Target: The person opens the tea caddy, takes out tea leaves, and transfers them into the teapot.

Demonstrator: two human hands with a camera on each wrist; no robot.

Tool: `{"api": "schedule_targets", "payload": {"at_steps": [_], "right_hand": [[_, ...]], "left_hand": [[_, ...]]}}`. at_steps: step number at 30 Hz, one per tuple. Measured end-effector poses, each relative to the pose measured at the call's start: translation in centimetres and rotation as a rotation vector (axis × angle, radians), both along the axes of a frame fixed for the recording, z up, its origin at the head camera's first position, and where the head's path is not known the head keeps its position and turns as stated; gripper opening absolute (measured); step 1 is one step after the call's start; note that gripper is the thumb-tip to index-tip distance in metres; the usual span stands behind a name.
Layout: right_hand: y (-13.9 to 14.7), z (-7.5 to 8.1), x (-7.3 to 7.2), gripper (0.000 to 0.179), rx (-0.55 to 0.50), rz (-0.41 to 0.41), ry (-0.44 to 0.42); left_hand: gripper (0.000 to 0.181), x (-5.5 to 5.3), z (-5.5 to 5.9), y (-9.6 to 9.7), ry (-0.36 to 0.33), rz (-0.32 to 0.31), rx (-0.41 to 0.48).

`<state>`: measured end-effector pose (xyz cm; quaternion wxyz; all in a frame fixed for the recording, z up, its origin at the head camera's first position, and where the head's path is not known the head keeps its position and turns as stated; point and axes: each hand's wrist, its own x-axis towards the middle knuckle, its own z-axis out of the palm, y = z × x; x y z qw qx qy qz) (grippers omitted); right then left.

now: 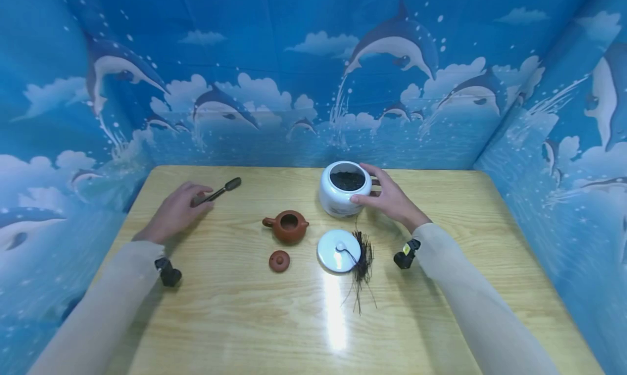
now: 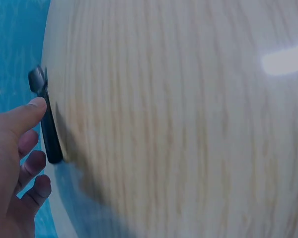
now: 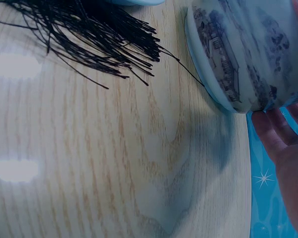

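Observation:
My left hand point(image 1: 177, 210) pinches a dark tea scoop point(image 1: 218, 192) by its handle, above the left back part of the table. In the left wrist view the thumb lies along the scoop point(image 2: 49, 130), with its bowl pointing away from the palm. On the other side, my right hand point(image 1: 388, 198) grips a white porcelain tea jar point(image 1: 331, 198) from its right, thumb at the front and fingers behind. Dark tea leaves point(image 1: 347, 181) show through the jar's mouth. A painted landscape marks the jar's side point(image 3: 253, 54) in the right wrist view.
A brown clay teapot point(image 1: 286, 234) stands lidless at the table's middle, its small lid point(image 1: 279, 261) in front. Closer to the jar lies its white lid point(image 1: 331, 257), with a dark tassel point(image 1: 363, 258) spread beside it. Blue dolphin-print curtains point(image 1: 274, 48) enclose the wooden table point(image 1: 235, 320).

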<state>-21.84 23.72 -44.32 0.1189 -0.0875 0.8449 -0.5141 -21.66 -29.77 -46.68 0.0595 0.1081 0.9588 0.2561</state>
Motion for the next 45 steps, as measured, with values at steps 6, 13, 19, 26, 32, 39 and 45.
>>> {"api": "schedule_targets", "payload": {"at_steps": [6,13,19,26,32,39,45], "right_hand": [[-0.1,0.1,0.1,0.106,-0.009,-0.006,-0.005],[0.0,0.2,0.1,0.106,-0.003,-0.006,-0.005],[0.1,0.1,0.0,0.105,0.0,-0.002,-0.002],[0.0,0.1,0.0,0.106,0.0,-0.001,-0.006],[0.0,0.0,0.0,0.105,0.004,0.0,-0.008],[0.0,-0.1,0.0,0.104,0.002,0.0,-0.002],[0.0,-0.1,0.0,0.105,0.001,0.003,-0.003]], "left_hand": [[0.047,0.2,-0.3,-1.4,-0.01,0.007,-0.025],[0.042,0.4,-0.3,-1.9,-0.031,0.025,-0.042],[0.039,0.4,-0.3,-2.0,-0.025,0.042,-0.038],[0.039,0.5,-0.2,-1.9,-0.019,0.07,0.027],[0.044,0.6,-0.1,-1.6,-0.017,0.115,0.074],[0.056,0.8,0.7,-0.9,-0.029,0.178,0.174],[0.059,0.7,1.3,0.0,-0.021,0.211,0.205]]}}
